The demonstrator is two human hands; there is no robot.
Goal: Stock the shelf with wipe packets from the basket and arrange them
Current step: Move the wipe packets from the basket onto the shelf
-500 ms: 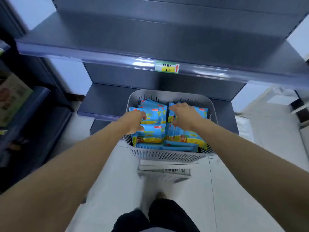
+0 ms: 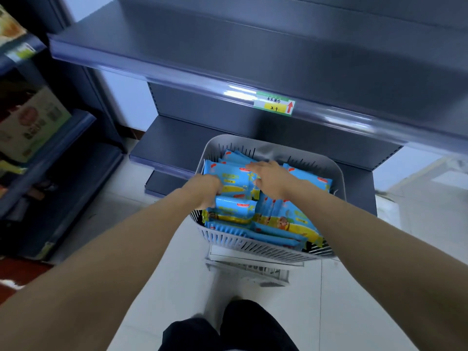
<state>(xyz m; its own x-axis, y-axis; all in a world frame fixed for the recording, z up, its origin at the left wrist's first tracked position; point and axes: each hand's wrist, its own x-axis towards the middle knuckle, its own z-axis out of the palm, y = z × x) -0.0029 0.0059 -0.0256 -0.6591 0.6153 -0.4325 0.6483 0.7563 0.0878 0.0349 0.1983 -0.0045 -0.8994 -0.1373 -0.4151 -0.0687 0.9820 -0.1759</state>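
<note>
A grey slotted basket (image 2: 255, 245) stands on the floor before a dark blue shelf unit, filled with several blue and yellow wipe packets (image 2: 286, 220). My left hand (image 2: 207, 190) reaches into the basket's left side, its fingers curled over the edge of an upper wipe packet (image 2: 230, 181). My right hand (image 2: 272, 179) lies over the packets in the middle, fingers bent down onto them. The dark blue shelf (image 2: 228, 54) above the basket carries no packets; its front rail bears a price tag (image 2: 274, 103).
A lower shelf board (image 2: 174, 145) juts out behind the basket. At the left stands another rack (image 2: 48, 153) with a cardboard box (image 2: 30, 122). A second basket or stand (image 2: 248, 269) shows under the grey one. White floor tiles and my dark trouser leg (image 2: 228, 328) are below.
The view has swung, so the basket sits further right in the frame. Both hands remain on the packets; my left hand has closed further over the upper left packet.
</note>
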